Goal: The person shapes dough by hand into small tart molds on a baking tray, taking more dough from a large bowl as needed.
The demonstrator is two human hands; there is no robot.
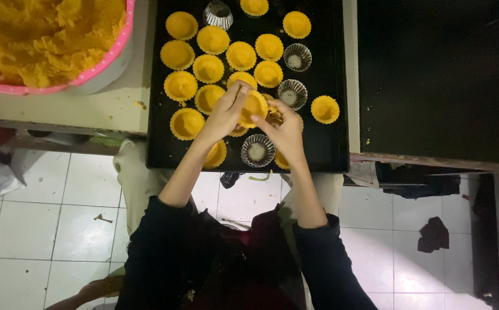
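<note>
At the bottom of the frame, two dark sleeves rise toward the centre, ending in bare forearms. Below them lies a white tiled floor (43,229) with scraps of debris.

The left hand (225,112) and right hand (284,131) meet at the centre of the frame, above the near half of a black baking tray (332,149). Both hands are closed on one yellow tart shell (254,105): the left fingers wrap its left and upper edge, and the right fingertips press its lower right edge. The shell is held just above the tray surface, tilted toward the camera. Whether a metal mould is under it cannot be told.

Just below the hands, at the lower centre of the tray, stands an empty fluted metal mould (257,150). Two further empty moulds (291,93) stand right of the hands, and one more at the upper edge.

Rows of filled yellow dough shells (212,39) occupy the upper and left portions of the tray, close together. A single shell (324,109) stands apart at the right side.

In the upper left corner, a pink-rimmed bowl (114,49) holds a mass of yellow dough (43,34). A dark surface (439,74) fills the upper right.
</note>
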